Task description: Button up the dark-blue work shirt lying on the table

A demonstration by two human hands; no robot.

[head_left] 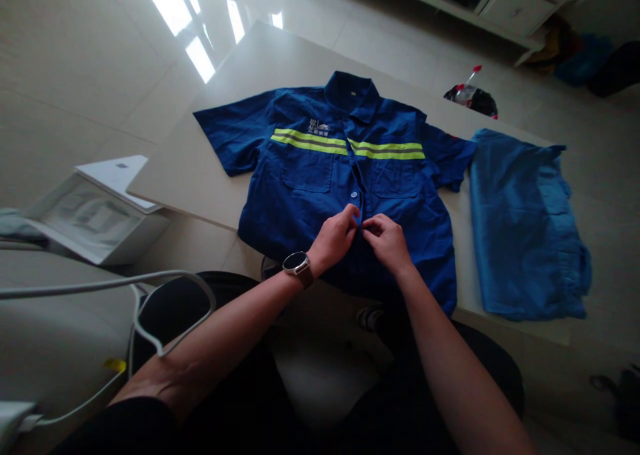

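Head cam only here. A blue shirt (330, 195) lies flat and face up on a pale table (200, 175), collar at the far end and hem hanging off the near edge toward the person, so its long axis runs straight away from them. Short sleeves are spread out left and right. A yellow-green reflective stripe (345, 145) crosses the chest, and above it on the left side of the picture there's a small white logo (319, 127) with a line of characters, too small to read. One pale button (354, 195) shows on the placket, just beyond the hands.

Both hands meet at the placket low on the shirt. The left hand (333, 238), with a dark watch (297, 265) on its wrist, has fingers curled and thumb pinching the placket edge. The right hand (387, 240) is touching it, fingertips also pinched on the fabric at the same spot.

Right of the shirt, just beside its sleeve, lies a lighter blue folded garment (525, 221). A white box (95, 208) sits on the floor to the left, and a white cable (150, 308) loops near the left forearm.
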